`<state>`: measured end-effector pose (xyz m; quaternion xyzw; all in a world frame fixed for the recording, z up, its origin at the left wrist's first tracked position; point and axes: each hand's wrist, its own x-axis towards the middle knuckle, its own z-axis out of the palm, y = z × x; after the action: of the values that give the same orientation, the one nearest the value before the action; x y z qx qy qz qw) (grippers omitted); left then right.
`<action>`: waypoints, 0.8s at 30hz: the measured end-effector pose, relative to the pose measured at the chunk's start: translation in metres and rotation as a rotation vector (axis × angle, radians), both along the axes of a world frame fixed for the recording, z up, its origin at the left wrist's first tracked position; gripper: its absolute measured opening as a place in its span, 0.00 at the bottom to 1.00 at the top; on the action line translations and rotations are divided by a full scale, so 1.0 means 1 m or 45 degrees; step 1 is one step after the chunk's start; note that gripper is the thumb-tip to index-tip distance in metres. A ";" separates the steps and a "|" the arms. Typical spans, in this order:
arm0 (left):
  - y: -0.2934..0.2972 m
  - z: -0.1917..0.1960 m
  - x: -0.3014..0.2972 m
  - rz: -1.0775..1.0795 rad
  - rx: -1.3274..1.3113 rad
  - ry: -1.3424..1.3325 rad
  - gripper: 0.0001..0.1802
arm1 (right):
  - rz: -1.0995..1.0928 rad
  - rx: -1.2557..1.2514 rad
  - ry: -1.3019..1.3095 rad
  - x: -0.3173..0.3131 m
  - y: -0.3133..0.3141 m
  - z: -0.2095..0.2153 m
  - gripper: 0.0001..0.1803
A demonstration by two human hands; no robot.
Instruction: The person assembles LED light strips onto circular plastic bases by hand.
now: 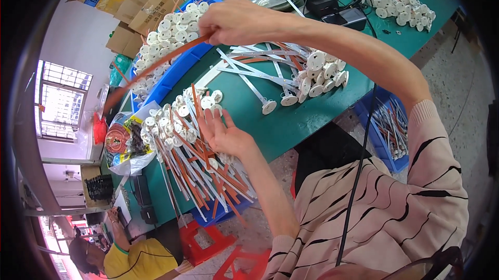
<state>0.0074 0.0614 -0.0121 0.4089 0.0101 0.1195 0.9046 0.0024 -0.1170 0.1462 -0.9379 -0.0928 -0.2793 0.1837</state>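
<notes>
Above the green counter [306, 119], the person's right hand [224, 22] pinched a blurred brownish-orange strip [161, 62], which slanted down leftward across the blue tray [179, 70] of white discs [167, 26]. The left hand [224, 137] was spread over a heap of disc-ended strips [208, 176], contact unclear. The step seemed to be handling one strip singly; the next move probably called for steering its free end clear of the discs
</notes>
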 end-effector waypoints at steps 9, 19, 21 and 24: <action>-0.023 0.002 -0.002 -0.603 0.058 -0.256 0.24 | 0.635 1.307 0.520 -0.036 0.010 -0.046 0.11; -0.021 -0.001 -0.005 -0.880 -0.050 -0.317 0.24 | 0.574 1.242 0.539 -0.041 0.014 -0.057 0.14; -0.021 -0.003 -0.005 -0.885 -0.017 -0.347 0.27 | 0.573 1.205 0.514 -0.042 0.013 -0.058 0.15; -0.022 -0.005 -0.006 -0.882 -0.024 -0.302 0.29 | 0.550 1.238 0.482 -0.045 0.011 -0.061 0.15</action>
<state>0.0009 0.0395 -0.0176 0.3630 -0.2329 -0.1474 0.8901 -0.0427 -0.1061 0.0851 -0.7387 -0.1087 -0.0727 0.6613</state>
